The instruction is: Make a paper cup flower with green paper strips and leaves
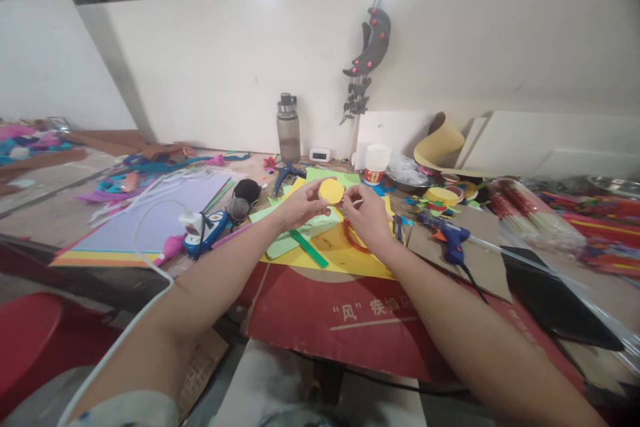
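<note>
Above the middle of the work surface, my left hand [306, 205] holds a round yellow disc [331, 191] between thumb and fingers. My right hand [367, 213] is at the disc's right edge, its fingertips pinched together; whatever lies between them is too small to make out. Beneath both hands lie yellow sheets [345, 260] and light green sheets [280, 242], with a dark green strip [309, 249] on top. An orange-red ring [356, 238] shows partly below my right hand.
A blue glue gun [453, 240] lies right, beside a black tablet-like slab [560, 297]. Behind stand a bottle [289, 130] and a paper cup [376, 165]. Left are a power strip [206, 233] with a white cable and lilac sheets [165, 213]. A red printed board [320, 313] forms the front edge.
</note>
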A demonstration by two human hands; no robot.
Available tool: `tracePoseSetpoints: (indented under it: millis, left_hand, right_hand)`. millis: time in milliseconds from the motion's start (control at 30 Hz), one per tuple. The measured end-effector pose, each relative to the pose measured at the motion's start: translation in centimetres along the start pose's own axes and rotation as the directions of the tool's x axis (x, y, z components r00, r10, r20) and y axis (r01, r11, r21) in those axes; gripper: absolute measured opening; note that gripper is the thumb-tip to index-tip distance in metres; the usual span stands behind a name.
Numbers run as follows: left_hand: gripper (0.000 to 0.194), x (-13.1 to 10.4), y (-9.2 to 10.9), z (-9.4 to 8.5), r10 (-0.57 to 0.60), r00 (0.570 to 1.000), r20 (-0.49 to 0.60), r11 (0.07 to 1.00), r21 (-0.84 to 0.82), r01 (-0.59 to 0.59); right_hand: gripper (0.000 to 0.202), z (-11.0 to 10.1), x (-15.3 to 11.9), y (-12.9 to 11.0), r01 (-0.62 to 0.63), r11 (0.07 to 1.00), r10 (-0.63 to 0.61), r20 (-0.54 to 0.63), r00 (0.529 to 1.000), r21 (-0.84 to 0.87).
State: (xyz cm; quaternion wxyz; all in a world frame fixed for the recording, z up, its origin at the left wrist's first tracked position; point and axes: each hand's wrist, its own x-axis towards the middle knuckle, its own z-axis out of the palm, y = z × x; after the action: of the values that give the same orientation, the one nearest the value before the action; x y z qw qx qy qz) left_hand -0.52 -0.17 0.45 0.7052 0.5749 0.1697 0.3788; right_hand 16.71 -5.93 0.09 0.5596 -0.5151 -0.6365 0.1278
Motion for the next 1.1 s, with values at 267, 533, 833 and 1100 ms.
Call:
tracePoseSetpoints:
  millis: [267, 533, 833, 1100]
  left_hand:
    - [0.074, 0.3, -0.6, 0.0, 0.043, 0.995, -0.095, 0.998, 0.059, -0.038]
    - [0.080, 0.6, -0.9, -1.2, 0.017, 1.000, -0.016, 0.996, 0.090, -0.016]
    - [0.065, 0.3, -0.4, -0.4, -0.030, 0.999, -0.031, 1.000, 0.003, 0.031]
    - [0.058, 0.4, -0.1, -1.6, -0.025, 0.997, -0.068, 1.000, -0.016, 0.024]
  right_hand:
    - [0.045, 0.4, -0.2, 0.0, 0.147, 0.984, -0.153, 0.055, 0.987, 0.096]
    - [0.059, 0.5, -0.1, 0.5, 0.154, 0.980, -0.172, 0.144, 0.974, 0.128]
    - [0.052, 0.4, -0.4, 0.3, 0.167, 0.981, -0.181, 0.156, 0.971, 0.097]
    - [0.049, 0.3, -0.3, 0.3, 0.147, 0.987, -0.148, 0.015, 0.989, 0.069]
